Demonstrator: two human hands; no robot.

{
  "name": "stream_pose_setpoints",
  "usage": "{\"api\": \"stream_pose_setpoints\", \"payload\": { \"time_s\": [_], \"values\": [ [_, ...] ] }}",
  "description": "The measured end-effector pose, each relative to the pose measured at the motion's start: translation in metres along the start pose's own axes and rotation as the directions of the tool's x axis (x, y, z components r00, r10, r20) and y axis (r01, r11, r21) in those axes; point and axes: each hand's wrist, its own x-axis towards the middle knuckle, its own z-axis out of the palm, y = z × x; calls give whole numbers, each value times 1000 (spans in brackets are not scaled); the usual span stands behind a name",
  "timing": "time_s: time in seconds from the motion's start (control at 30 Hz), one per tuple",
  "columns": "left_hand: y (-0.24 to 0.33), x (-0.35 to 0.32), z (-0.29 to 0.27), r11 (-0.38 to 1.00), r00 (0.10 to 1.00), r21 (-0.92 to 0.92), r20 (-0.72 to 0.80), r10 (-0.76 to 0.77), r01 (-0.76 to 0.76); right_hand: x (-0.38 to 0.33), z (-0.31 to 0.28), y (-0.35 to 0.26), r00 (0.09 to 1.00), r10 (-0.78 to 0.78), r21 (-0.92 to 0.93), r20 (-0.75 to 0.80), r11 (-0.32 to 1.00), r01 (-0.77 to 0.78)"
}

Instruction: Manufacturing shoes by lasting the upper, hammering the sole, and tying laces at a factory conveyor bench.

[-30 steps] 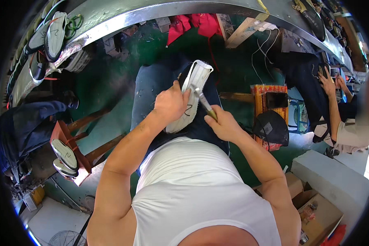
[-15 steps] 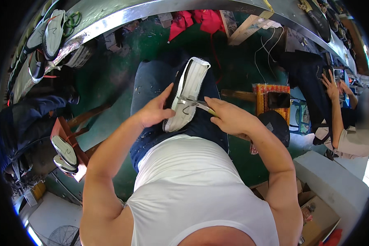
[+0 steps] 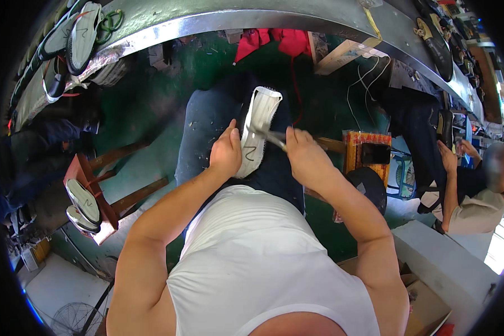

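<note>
Since half a second ago the right hand (image 3: pixel 305 159) has pulled back toward the body a bit and the hammer (image 3: pixel 266 133) now sits with its head right on the sole, where before the tool lay more across the shoe's middle. Left hand (image 3: pixel 225 154) has barely shifted.

So, centre of the frame: a white shoe (image 3: pixel 257 131) lies sole-up on the person's lap, across the dark jeans (image 3: pixel 207 120), toe pointing to the top of the frame. Left grip is wrapped around the shoe's heel end, fingers clamped on its left side, thumb up. Right grip is closed tight on the hammer handle, metal head touching the sole around the middle.

Upper left of the frame, more pale soles (image 3: pixel 75 33) lie on the curved metal counter (image 3: pixel 218 19). Lower left, two more shoes sit on a wooden stand (image 3: pixel 87 199). Red cloth (image 3: pixel 274 40) hangs at top centre under the counter edge. Right edge of the frame, another person (image 3: pixel 476 193) sits with an arm raised, well apart from the shoe. Cardboard boxes (image 3: pixel 425 305) at lower right.
</note>
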Motion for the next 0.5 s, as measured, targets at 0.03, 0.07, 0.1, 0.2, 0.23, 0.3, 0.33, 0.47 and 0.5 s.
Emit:
{"api": "stream_pose_setpoints", "payload": {
  "time_s": [0.03,0.07,0.1,0.2,0.23,0.3,0.33,0.47,0.5],
  "values": [
    [7,-3,-4,999,998,9,52,-34,33,8,-1,3,999,-10,-68,-48,998,7],
    [2,-2,-1,999,998,9,52,-34,34,14,-1,3,995,-24,-134,-93,991,11],
    [-7,-2,3,989,993,90,50,111,-115,15,-2,0,988,131,-70,81,990,-126],
    [-9,1,2,910,935,216,109,338,-355,14,5,4,953,260,148,154,948,-282],
    [-5,1,0,853,890,256,171,423,-454,7,12,7,951,262,147,164,947,-286],
    [7,4,-5,829,878,304,257,404,-470,-7,28,17,943,323,260,82,906,-333],
    [12,6,-9,794,858,353,341,384,-495,-2,16,24,942,323,260,91,905,-335],
    [29,12,-17,795,888,422,347,303,-436,22,-44,41,781,184,423,597,754,-502],
    [35,15,-20,788,889,445,366,273,-425,30,-45,33,928,214,509,304,787,-348]
  ]
}}
